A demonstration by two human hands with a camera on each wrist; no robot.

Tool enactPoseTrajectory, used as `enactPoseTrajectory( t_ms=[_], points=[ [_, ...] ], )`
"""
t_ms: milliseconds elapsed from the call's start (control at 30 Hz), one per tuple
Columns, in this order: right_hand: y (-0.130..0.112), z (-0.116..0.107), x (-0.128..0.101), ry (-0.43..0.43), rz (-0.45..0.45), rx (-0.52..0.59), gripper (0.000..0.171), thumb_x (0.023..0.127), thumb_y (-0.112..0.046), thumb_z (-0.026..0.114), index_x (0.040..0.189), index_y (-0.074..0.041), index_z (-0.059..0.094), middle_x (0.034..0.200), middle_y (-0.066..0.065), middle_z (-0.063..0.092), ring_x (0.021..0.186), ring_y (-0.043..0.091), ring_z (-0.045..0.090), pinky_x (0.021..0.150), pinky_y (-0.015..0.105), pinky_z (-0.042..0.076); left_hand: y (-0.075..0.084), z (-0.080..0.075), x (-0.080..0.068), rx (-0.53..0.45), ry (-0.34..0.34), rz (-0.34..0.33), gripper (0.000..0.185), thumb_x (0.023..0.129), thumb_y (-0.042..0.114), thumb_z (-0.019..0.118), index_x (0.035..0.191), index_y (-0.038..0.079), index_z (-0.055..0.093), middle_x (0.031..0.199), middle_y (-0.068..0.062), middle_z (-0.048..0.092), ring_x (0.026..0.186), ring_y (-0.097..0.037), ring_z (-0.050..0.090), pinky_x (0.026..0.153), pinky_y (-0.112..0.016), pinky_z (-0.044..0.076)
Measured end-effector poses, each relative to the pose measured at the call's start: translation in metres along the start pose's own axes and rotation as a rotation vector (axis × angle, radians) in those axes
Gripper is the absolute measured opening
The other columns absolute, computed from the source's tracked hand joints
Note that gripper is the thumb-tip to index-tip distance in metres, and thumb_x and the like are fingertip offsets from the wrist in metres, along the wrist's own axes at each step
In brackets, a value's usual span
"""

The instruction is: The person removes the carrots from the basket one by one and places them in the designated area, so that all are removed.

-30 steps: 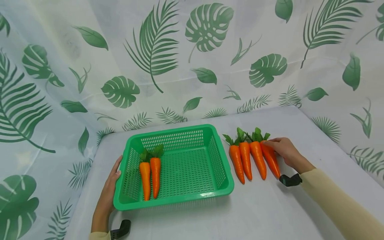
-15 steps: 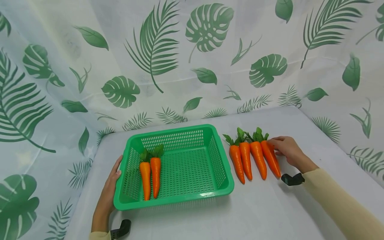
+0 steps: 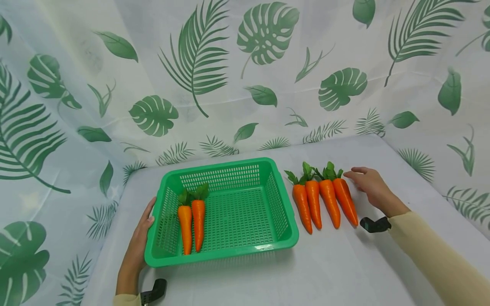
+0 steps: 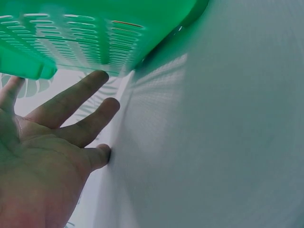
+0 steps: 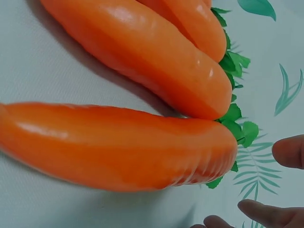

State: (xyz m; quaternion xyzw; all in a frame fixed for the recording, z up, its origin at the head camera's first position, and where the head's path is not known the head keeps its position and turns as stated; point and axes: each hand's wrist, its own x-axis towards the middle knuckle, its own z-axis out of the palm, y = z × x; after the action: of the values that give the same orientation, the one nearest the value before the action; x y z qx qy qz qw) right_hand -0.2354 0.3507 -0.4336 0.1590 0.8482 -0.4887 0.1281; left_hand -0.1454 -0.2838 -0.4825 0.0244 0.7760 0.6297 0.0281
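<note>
A green plastic basket (image 3: 281,221) sits on the white table and holds two orange carrots (image 3: 192,225) side by side at its left. Several more carrots (image 3: 323,199) lie in a row to its right. My left hand (image 3: 139,238) rests flat against the basket's left wall (image 4: 71,38), fingers (image 4: 71,102) straight. My right hand (image 3: 369,185) hovers open just right of the rightmost carrot (image 3: 345,199), apart from it. In the right wrist view that carrot (image 5: 114,145) fills the frame, with my fingertips (image 5: 289,152) beside its leafy end.
A leaf-printed cloth (image 3: 229,76) walls in the back and both sides of the table. Bare table surface (image 3: 325,267) lies in front of the basket and the carrot row. The basket floor (image 3: 245,216) to the right of its two carrots is bare.
My right hand has let go of the rightmost carrot's top and drawn a little to the right, fingers spreading. The left hand and basket have not moved.
</note>
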Motion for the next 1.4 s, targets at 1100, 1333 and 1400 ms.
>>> enactPoseTrajectory(
  t_ms=[1100, 1333, 1400],
  points=[
    [-0.021, 0.016, -0.006, -0.057, -0.185, 0.251, 0.078, 0.116, -0.044, 0.038, 0.171, -0.003, 0.002, 0.177, 0.022, -0.008, 0.16, 0.049, 0.002, 0.122, 0.061, 0.018, -0.002, 0.0, 0.001, -0.005, 0.01, 0.011, 0.059, 0.118, 0.042, 0.027, 0.175, 0.032, 0.012, 0.179, -0.002, 0.009, 0.152, -0.029, 0.021, 0.107, -0.028, 0.032],
    [-0.03, 0.02, -0.008, -0.039, -0.204, 0.279, 0.075, 0.116, -0.041, 0.036, 0.171, 0.0, 0.006, 0.177, 0.02, -0.008, 0.161, 0.046, -0.002, 0.124, 0.06, 0.013, -0.003, -0.001, 0.001, 0.0, 0.007, 0.008, 0.059, 0.118, 0.043, 0.026, 0.174, 0.033, 0.012, 0.179, -0.002, 0.008, 0.151, -0.027, 0.022, 0.106, -0.026, 0.033],
    [-0.032, 0.02, -0.008, -0.03, -0.206, 0.277, 0.075, 0.116, -0.041, 0.036, 0.171, -0.001, 0.006, 0.177, 0.02, -0.008, 0.161, 0.045, -0.001, 0.124, 0.059, 0.013, -0.003, -0.001, 0.001, 0.0, 0.004, 0.007, 0.059, 0.118, 0.043, 0.026, 0.174, 0.034, 0.012, 0.179, -0.001, 0.008, 0.151, -0.028, 0.021, 0.109, -0.031, 0.031]
  ],
)
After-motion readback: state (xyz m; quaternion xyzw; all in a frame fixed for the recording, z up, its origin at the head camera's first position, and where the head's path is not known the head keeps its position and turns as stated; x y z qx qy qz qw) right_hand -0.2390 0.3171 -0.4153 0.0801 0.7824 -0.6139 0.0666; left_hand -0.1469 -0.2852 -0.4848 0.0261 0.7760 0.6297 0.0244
